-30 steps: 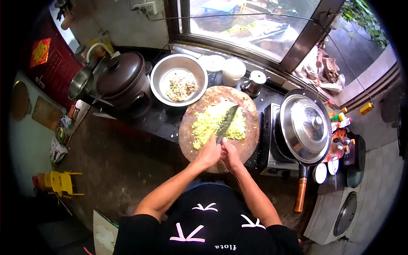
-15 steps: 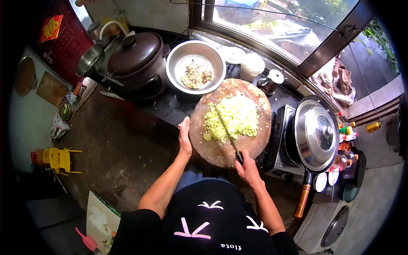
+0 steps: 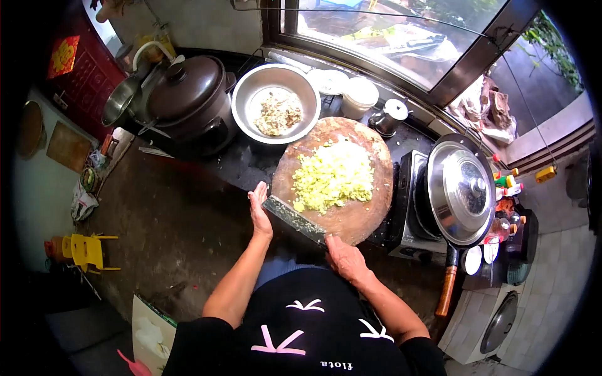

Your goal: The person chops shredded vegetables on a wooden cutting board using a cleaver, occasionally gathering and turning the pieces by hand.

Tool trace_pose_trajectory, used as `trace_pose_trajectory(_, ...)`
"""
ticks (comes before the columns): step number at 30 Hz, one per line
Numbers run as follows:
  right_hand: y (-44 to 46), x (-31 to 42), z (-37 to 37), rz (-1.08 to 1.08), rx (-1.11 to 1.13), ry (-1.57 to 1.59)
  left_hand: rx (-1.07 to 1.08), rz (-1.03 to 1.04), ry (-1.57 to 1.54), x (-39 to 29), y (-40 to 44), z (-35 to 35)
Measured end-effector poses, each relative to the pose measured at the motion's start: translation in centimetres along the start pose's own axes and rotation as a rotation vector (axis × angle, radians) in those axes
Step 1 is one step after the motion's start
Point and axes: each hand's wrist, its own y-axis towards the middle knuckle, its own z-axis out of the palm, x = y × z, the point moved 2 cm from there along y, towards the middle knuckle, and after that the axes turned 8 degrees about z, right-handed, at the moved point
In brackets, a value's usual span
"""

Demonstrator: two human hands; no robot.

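My right hand (image 3: 347, 258) grips the dark handle of a cleaver (image 3: 295, 219), whose broad blade, with bits stuck on it, points left along the near-left edge of the round wooden chopping board (image 3: 357, 227). Chopped pale-green vegetable (image 3: 335, 175) lies heaped in the middle of the board. My left hand (image 3: 259, 210) is open, its fingers stretched out just left of the blade's tip; whether it touches the board or blade I cannot tell. Beyond the board, a metal basin (image 3: 241, 84) holds a chopped, brownish mixture (image 3: 278, 114).
A large lidded dark pot (image 3: 182, 91) stands on the left. To the right, a lidded wok (image 3: 461, 188) sits on a gas stove (image 3: 407, 229), its wooden handle toward me. A white tub (image 3: 359, 97) and small metal pot (image 3: 390, 118) stand beneath the window.
The cleaver has gone from above the vegetable heap to the board's near-left edge, its blade swung left toward my left hand. My right hand has moved slightly left. The view has shifted a little.
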Motion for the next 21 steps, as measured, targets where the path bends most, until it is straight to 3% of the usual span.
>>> trace_pose_trajectory(13,4.2,-0.4,-0.2,0.214,-0.21,0.004,0.035,0.071,0.013,0.5,0.9,1.6)
trace_pose_trajectory(17,5.3,-1.8,-0.2,0.162,-0.372,0.337,0.12,0.071,0.033,0.1,1.0,2.0)
trace_pose_trajectory(21,5.3,-2.6,-1.3,0.394,-0.22,0.744,0.179,0.053,0.07,-0.6,0.4,2.9)
